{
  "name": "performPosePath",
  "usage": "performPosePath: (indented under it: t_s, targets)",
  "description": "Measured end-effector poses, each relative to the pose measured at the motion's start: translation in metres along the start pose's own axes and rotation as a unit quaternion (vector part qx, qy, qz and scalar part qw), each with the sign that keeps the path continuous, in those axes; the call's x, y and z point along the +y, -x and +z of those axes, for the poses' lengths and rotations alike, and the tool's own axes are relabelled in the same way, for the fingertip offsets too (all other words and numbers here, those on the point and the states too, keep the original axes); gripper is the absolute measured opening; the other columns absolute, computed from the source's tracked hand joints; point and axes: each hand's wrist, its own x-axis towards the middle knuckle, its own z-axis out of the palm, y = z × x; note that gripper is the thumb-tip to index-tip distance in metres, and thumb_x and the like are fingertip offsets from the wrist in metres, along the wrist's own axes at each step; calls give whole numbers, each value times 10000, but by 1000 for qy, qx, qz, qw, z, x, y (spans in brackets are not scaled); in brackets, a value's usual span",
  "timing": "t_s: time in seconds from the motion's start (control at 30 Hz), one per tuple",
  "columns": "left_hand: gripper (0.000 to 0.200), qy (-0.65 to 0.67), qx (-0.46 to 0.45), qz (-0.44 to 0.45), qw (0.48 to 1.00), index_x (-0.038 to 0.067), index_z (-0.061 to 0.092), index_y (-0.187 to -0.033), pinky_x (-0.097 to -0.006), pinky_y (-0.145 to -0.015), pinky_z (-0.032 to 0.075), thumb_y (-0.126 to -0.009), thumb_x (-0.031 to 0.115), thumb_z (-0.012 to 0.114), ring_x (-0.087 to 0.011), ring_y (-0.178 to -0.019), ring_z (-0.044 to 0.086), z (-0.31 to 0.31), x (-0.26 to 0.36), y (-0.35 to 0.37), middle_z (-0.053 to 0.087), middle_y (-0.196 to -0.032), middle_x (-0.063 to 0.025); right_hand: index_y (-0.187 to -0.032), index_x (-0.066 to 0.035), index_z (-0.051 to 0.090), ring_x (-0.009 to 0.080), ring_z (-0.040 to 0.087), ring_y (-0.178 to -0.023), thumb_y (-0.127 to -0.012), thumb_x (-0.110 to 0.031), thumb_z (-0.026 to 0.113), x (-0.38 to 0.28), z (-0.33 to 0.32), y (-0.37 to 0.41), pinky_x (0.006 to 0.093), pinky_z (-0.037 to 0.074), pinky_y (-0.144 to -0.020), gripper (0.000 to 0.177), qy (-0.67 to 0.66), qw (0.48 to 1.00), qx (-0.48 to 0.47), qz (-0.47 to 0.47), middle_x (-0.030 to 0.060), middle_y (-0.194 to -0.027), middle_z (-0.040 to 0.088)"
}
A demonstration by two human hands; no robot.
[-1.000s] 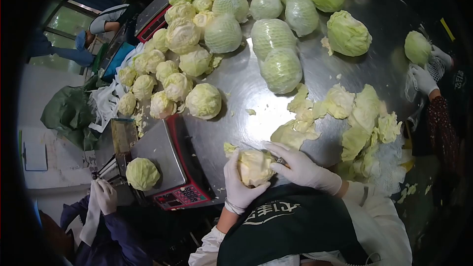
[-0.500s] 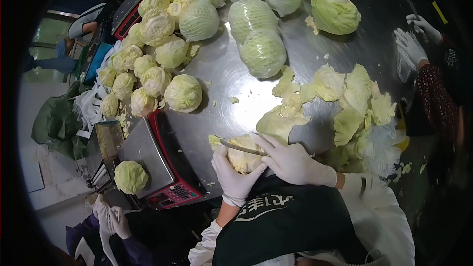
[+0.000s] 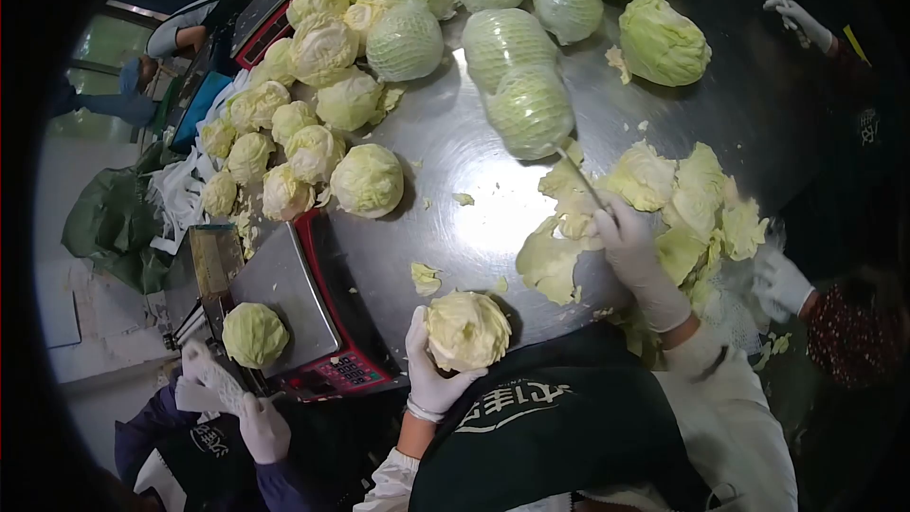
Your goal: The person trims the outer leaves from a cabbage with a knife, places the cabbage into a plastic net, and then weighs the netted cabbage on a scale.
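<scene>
The held cabbage (image 3: 467, 331) sits at the near edge of the metal table (image 3: 427, 237); whether it rests on the steel is unclear. Close to round, it shows no marked long axis, and I cannot tell which way its stem end points. Its leaves are creamy yellow, crinkled and ragged in outline.

The left hand (image 3: 434, 372), in a white glove, grips it, fingers at nine o'clock and thumb at six. Off at two o'clock, the gloved right hand (image 3: 637, 251) is closed around one knife (image 3: 580, 175), whose long axis runs from the hand towards eleven o'clock.

Around the cabbage, with twelve at the top of the view: one leaf scrap (image 3: 426, 278) near it at eleven; one wrapped bundle (image 3: 517, 76) at twelve, two heads end to end under netting and film; one greener cabbage (image 3: 664, 41) at one; a heap of loose leaves (image 3: 697, 194) at two, too overlapped to count. At nine stands a red scale (image 3: 351, 370) bearing one round cabbage (image 3: 256, 335). The pile (image 3: 313, 154) at eleven has more than a dozen pale heads. Farther out, one co-worker's two gloved hands (image 3: 263, 427) hold white netting (image 3: 223, 389) at eight.
</scene>
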Motion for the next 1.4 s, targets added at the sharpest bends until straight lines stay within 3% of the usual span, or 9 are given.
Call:
performPosePath:
  t_s: [0.1, 0.23, 0.33, 0.47, 0.77, 0.93, 1.1, 1.23, 1.4]
  targets:
    - [1122, 34, 23, -27, 999, 18, 322, -1483, -484, -1175, 328, -647, 404, 964, -381, -1410, 399, 1, 10, 4, 356, -1507, -224, -1407, -59, 504, 376, 710, -838, -961, -289, 607, -20, -3, 29, 424, 566, -783, 513, 175, 972, 78, -136, 201, -1041, 700]
    - [990, -55, 21, 39, 997, 34, 391, -1455, -483, -1158, 365, -689, 329, 946, -421, -1385, 418, 9, 30, -12, 365, -1485, -236, -1545, -99, 316, 353, 700, -1005, -816, -415, 790, -29, 23, 50, 424, 560, -848, 925, 157, 955, -110, -228, 194, -1261, 650]
    - [865, -137, -92, 96, 982, 111, 455, -1436, -500, -1108, 446, -705, 181, 911, -465, -1356, 455, 2, 34, -15, 355, -1493, -248, -1351, -86, 562, 334, 711, -939, -821, -328, 793, -28, 63, 50, 416, 569, -801, 627, 92, 889, -238, -381, 186, -1163, 681]
    - [917, -132, -126, 113, 977, 161, 466, -1432, -495, -1133, 434, -640, 102, 927, -463, -1393, 434, -10, 19, -10, 340, -1510, -233, -1007, -23, 721, 225, 672, -661, -803, -100, 752, -37, 52, 32, 310, 535, -613, 220, 108, 927, -143, -329, 108, -769, 678]
    - [959, -87, -94, 137, 982, 189, 391, -1470, -517, -1101, 464, -668, 36, 893, -483, -1373, 456, -13, -4, 2, 378, -1490, -235, -1190, -15, 678, 160, 631, -651, -801, -149, 759, -20, -1, -18, 308, 515, -603, 420, 5, 987, 73, -143, 81, -802, 672]
    - [957, -73, -107, 141, 982, 184, 384, -1471, -532, -1091, 464, -670, 41, 887, -498, -1352, 479, -10, 0, -4, 427, -1474, -256, -1465, -65, 474, 187, 649, -699, -724, -261, 895, -48, 10, 31, 319, 526, -677, 875, 85, 959, -167, -214, 86, -880, 706]
    - [956, -110, -149, 135, 973, 151, 388, -1464, -544, -1095, 451, -654, 62, 888, -517, -1338, 487, -20, -3, -3, 459, -1463, -252, -1467, -129, 492, 221, 713, -765, -784, -287, 834, -41, 56, 40, 335, 546, -698, 779, 191, 885, -333, -265, 140, -961, 725]
    - [949, -115, -162, 175, 964, 146, 395, -1454, -547, -1087, 454, -647, 70, 889, -508, -1319, 507, -22, 1, -14, 467, -1457, -242, -1182, -121, 688, 310, 716, -773, -862, -204, 692, -34, 52, 6, 402, 563, -706, 330, 163, 916, -216, -297, 127, -896, 729]
    - [942, -174, -121, 196, 957, 151, 400, -1449, -548, -1072, 461, -647, 85, 890, -510, -1311, 508, -31, -4, -10, 475, -1452, -246, -1205, -70, 702, 232, 727, -768, -867, -113, 692, -52, 12, -30, 324, 568, -695, 341, 184, 955, 26, -230, 177, -1020, 727]
